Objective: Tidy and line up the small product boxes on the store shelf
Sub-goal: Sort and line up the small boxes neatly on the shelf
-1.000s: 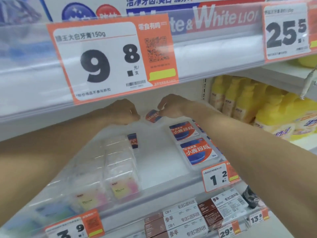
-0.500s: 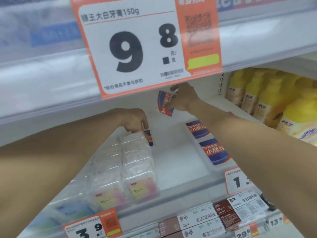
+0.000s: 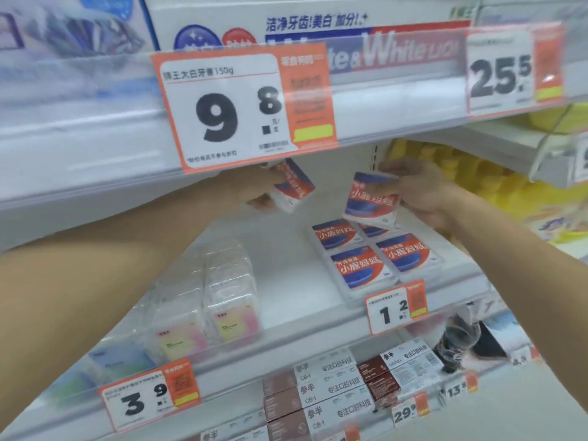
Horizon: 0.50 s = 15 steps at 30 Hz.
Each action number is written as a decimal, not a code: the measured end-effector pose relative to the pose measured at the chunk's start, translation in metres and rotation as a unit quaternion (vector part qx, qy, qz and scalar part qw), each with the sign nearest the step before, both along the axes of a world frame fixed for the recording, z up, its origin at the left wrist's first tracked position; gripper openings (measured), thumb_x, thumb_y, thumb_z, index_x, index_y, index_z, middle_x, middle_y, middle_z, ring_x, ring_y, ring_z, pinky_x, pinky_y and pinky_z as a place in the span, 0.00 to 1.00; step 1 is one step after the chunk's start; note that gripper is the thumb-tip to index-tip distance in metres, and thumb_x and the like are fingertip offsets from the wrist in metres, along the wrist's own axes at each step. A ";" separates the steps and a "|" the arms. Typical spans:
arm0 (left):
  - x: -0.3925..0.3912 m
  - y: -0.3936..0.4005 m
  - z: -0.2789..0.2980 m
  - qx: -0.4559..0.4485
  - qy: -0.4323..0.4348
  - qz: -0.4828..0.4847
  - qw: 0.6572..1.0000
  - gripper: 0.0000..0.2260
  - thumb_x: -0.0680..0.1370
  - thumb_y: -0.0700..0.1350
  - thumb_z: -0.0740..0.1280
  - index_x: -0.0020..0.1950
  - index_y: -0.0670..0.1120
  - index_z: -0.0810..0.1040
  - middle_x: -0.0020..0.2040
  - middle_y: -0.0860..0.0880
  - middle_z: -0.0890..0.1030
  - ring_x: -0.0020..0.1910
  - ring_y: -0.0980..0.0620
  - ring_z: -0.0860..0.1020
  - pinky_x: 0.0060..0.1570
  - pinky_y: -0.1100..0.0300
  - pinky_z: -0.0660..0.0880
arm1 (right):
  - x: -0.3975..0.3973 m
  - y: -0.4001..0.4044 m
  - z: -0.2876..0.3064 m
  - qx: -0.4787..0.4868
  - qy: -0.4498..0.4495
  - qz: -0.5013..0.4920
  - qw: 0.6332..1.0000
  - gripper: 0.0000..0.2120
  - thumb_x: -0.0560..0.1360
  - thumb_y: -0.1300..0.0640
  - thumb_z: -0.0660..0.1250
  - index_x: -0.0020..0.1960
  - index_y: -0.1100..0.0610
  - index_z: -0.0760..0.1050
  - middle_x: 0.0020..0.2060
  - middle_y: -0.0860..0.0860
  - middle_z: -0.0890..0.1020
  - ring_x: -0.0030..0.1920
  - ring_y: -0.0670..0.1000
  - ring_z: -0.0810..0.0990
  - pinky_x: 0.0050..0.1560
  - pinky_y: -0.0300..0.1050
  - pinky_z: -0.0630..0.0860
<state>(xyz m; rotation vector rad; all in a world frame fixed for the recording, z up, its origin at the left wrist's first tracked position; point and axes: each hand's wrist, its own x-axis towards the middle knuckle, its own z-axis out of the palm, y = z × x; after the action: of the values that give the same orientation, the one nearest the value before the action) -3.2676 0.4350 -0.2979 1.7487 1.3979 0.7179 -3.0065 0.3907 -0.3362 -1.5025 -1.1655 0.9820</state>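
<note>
Under the upper shelf's big orange price tag point(image 3: 245, 106), both hands were raised above the white middle shelf point(image 3: 286, 281), each with a small red-and-blue box. The left hand point(image 3: 254, 189) had its grip clamped on the left box point(image 3: 294, 186), fingers curled round its near end, the box tilted with its far end up toward the tag. The right hand point(image 3: 423, 192) pinched the right box point(image 3: 370, 200) by its right edge, printed face turned toward me and tipped slightly; its lower corner hung just over the row below. Both forearms stretched in from the near corners, the two hands apart with a gap between the boxes. On the shelf beneath, the other boxes point(image 3: 359, 268) lay flat, side by side in two rows. Clear plastic packs point(image 3: 222, 294) stood to their left.
</note>
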 end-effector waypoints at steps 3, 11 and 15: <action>0.028 -0.037 0.003 -0.051 -0.037 -0.043 0.997 0.07 0.77 0.38 0.67 0.43 0.44 0.69 0.40 0.40 0.80 0.35 0.44 0.81 0.46 0.48 0.81 | 0.023 -0.020 0.006 -0.030 -0.027 0.005 0.999 0.20 0.68 0.64 0.77 0.59 0.59 0.79 0.50 0.58 0.86 0.47 0.59 0.87 0.51 0.54 0.82; 0.081 -0.090 -0.064 0.080 0.151 -0.026 0.985 0.22 0.73 0.53 0.71 0.61 0.43 0.73 0.57 0.44 0.77 0.56 0.45 0.77 0.48 0.62 0.71 | 0.037 -0.050 -0.014 -0.086 -0.038 0.003 0.996 0.12 0.71 0.70 0.71 0.52 0.61 0.74 0.43 0.59 0.85 0.38 0.55 0.86 0.43 0.48 0.83; 0.083 -0.107 -0.091 0.111 0.175 -0.031 0.978 0.31 0.66 0.62 0.73 0.64 0.49 0.73 0.59 0.45 0.73 0.62 0.45 0.69 0.59 0.56 0.69 | 0.038 -0.050 -0.025 -0.057 -0.106 0.016 0.993 0.24 0.70 0.71 0.70 0.63 0.60 0.68 0.58 0.60 0.78 0.50 0.57 0.82 0.46 0.46 0.79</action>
<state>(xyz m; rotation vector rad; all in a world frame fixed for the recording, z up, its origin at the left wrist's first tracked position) -3.1845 0.3281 -0.3890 2.1654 1.5311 0.5687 -2.9687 0.3409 -0.3607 -1.7174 -1.3052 0.9401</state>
